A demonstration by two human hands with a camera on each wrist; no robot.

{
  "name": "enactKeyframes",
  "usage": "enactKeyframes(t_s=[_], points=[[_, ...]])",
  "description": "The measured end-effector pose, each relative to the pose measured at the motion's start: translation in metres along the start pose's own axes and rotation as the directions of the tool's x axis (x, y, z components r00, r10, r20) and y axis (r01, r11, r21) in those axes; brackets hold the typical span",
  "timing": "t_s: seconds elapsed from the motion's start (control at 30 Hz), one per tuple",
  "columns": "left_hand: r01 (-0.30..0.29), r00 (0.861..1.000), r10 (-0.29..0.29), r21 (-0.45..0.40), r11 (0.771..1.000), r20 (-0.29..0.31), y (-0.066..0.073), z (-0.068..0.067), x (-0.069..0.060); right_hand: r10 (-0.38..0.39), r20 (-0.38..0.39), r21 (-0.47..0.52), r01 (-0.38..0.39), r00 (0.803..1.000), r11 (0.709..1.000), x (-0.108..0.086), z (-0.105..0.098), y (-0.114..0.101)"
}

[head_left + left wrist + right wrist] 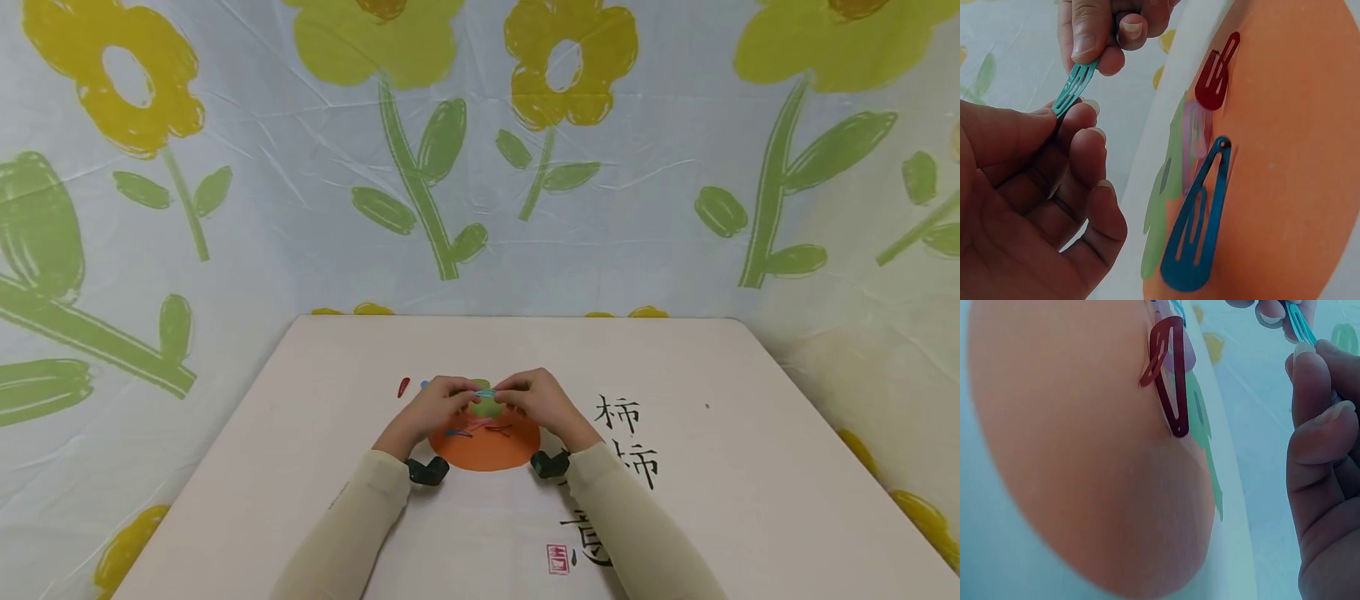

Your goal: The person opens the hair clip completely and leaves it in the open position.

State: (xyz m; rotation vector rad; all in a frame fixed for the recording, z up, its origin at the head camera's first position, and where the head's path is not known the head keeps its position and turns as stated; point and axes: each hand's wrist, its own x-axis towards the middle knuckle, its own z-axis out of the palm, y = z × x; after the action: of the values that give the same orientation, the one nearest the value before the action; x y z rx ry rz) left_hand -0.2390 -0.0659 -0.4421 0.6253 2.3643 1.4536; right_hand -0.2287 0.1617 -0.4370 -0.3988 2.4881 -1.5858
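Observation:
A teal snap hair clip (486,393) is held up between both hands above a printed orange persimmon. My left hand (438,404) pinches one end with thumb and finger, its other fingers loosely curled. From the opposite side, my right hand (546,406) pinches the other end, as the left wrist view also shows. Below lie a blue hair clip (1184,276) and a dark red hair clip (1211,97), both with the inner tongue sprung away from the frame. Between them, a pink-purple hair clip (1187,156) lies near the green printed leaves.
A red hair clip (403,387) lies on the pale tabletop (315,367) left of the hands, and a small blue thing (423,384) shows beside the left hand. Black printed characters (618,414) run down the right. Flowered cloth (487,183) hangs behind the table.

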Motion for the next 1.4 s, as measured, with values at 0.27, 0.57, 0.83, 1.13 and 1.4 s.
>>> enactKeyframes(t_s=[0.27, 0.57, 0.83, 1.13, 1.4], points=[[0.036, 0.999, -0.032, -0.093, 0.995, 0.042, 0.001, 0.006, 0.004, -0.006, -0.012, -0.011, 0.006, 1.0, 1.0, -0.005, -0.004, 0.005], [0.064, 0.996, -0.055, -0.156, 0.986, 0.065, 0.0, 0.01, 0.004, -0.001, -0.007, -0.016, 0.001, 1.0, 1.0, -0.008, -0.006, 0.008], [0.043, 0.997, -0.032, -0.159, 0.986, 0.075, -0.006, 0.012, 0.004, -0.006, 0.02, -0.025, 0.007, 1.0, 1.0, -0.01, -0.004, 0.009], [0.043, 0.997, -0.036, -0.118, 0.992, 0.062, -0.007, 0.014, 0.006, -0.001, 0.024, -0.027, 0.002, 1.0, 1.0, -0.01, -0.005, 0.011], [0.017, 0.997, -0.008, -0.117, 0.993, 0.079, -0.005, 0.015, 0.004, 0.005, 0.03, -0.038, -0.004, 1.0, 0.999, -0.01, -0.005, 0.012]])
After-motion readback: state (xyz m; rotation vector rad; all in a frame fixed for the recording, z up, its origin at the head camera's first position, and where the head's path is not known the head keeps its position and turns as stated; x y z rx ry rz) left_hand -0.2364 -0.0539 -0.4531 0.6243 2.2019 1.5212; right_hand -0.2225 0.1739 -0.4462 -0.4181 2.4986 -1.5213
